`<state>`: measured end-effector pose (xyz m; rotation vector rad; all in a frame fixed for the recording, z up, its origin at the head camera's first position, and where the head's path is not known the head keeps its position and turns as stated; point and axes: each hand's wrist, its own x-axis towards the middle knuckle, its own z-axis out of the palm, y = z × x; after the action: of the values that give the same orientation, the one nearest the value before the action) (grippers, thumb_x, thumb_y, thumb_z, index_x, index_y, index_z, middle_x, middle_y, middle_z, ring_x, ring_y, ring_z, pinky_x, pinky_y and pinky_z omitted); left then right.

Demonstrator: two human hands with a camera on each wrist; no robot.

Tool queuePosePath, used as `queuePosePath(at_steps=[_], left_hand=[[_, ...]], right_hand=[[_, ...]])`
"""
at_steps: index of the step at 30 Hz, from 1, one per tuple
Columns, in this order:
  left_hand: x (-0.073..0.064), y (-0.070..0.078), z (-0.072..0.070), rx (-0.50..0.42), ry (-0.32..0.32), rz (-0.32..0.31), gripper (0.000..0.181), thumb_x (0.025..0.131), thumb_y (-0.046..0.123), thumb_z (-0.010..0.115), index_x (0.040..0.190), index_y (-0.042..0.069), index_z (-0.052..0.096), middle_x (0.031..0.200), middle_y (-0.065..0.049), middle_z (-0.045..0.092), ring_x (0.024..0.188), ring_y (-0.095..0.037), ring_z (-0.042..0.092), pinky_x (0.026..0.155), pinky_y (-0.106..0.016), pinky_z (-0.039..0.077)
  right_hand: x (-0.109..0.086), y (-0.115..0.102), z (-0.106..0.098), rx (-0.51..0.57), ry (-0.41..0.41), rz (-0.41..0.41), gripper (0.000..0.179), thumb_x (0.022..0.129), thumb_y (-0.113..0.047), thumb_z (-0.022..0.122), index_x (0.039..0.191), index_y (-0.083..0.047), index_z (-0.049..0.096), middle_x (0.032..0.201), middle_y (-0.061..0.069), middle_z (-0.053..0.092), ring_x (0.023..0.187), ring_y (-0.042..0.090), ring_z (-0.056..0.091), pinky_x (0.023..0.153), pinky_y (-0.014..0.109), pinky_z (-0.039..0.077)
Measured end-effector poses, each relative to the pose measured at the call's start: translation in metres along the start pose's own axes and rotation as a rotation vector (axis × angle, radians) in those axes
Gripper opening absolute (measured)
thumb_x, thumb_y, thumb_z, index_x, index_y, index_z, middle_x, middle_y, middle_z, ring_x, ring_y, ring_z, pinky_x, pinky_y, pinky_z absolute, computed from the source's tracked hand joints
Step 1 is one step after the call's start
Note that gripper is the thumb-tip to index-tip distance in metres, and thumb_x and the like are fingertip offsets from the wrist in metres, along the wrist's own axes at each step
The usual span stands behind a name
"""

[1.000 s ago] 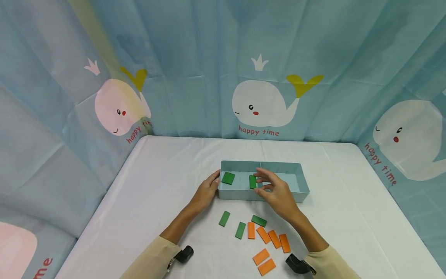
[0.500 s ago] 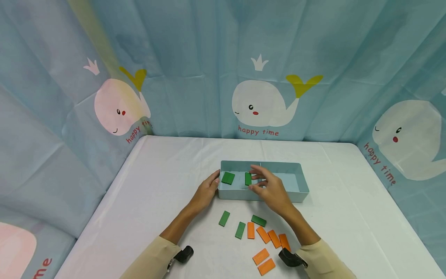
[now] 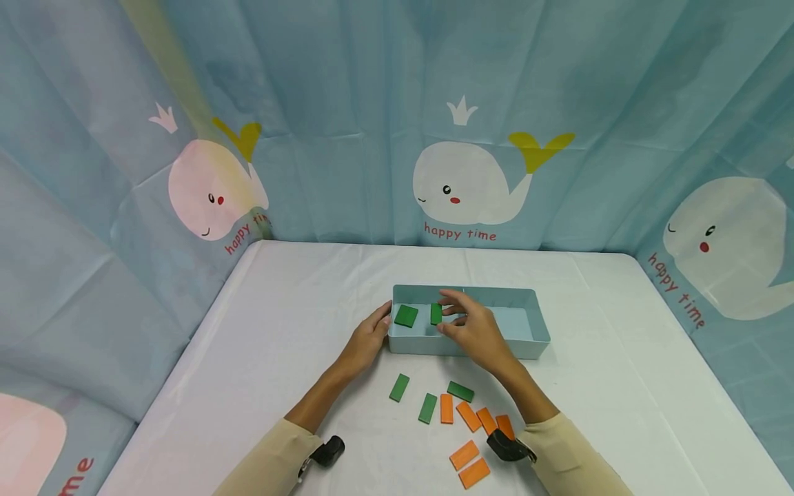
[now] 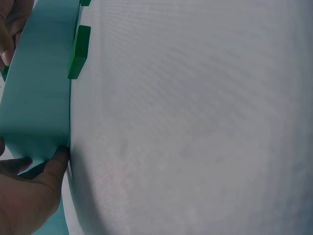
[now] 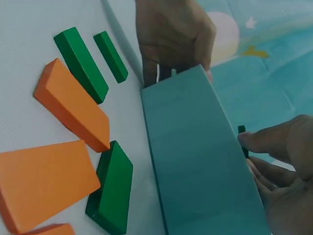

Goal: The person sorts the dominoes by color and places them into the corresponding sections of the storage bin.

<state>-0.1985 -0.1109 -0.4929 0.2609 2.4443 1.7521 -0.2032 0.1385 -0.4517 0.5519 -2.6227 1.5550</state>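
Observation:
A pale teal box (image 3: 412,346) with a divider stands on the table. My left hand (image 3: 364,344) rests against its left end, fingertips touching the end wall, as the left wrist view (image 4: 29,196) also shows. Over the left compartment, my right hand (image 3: 476,335) pinches a small green block (image 3: 436,314) between thumb and fingers. Whether that block touches the box floor I cannot tell. Another green piece (image 3: 406,316) lies in the compartment's left end. In the right wrist view the box's front wall (image 5: 205,161) hides most of the pinched block.
In front of the box lie several loose blocks on the white table (image 3: 298,296): green ones (image 3: 400,388) on the left and orange ones (image 3: 446,409) to the right. My right wrist camera (image 3: 509,446) partly covers the orange group. A whale-printed curtain (image 3: 347,186) hangs behind.
My right hand has moved left with the green block, from near the divider further into the left compartment. The left hand and the box have stayed in place.

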Motion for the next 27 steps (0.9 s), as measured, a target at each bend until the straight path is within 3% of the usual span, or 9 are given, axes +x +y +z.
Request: queuePosePath(at_steps=[16, 27], left_hand=[[0.001, 0.0, 0.0, 0.005, 0.0, 0.006, 0.054, 0.117, 0.026, 0.037, 0.166, 0.002, 0.032, 0.171, -0.016, 0.034, 0.161, -0.036, 0.025, 0.131, -0.056, 0.021], [-0.001, -0.001, 0.001, 0.012, 0.005, 0.002, 0.054, 0.117, 0.024, 0.038, 0.166, 0.001, 0.032, 0.171, -0.017, 0.034, 0.161, -0.037, 0.025, 0.131, -0.057, 0.021]], right_hand=[[0.015, -0.004, 0.008, -0.005, -0.032, 0.01, 0.064, 0.093, 0.003, 0.078, 0.152, -0.005, 0.055, 0.135, 0.014, 0.068, 0.118, 0.032, 0.069, 0.1, 0.046, 0.06], [0.026, -0.006, 0.017, -0.033, -0.093, 0.078, 0.066, 0.091, 0.005, 0.079, 0.152, -0.006, 0.056, 0.134, 0.017, 0.068, 0.118, 0.034, 0.07, 0.089, 0.04, 0.064]])
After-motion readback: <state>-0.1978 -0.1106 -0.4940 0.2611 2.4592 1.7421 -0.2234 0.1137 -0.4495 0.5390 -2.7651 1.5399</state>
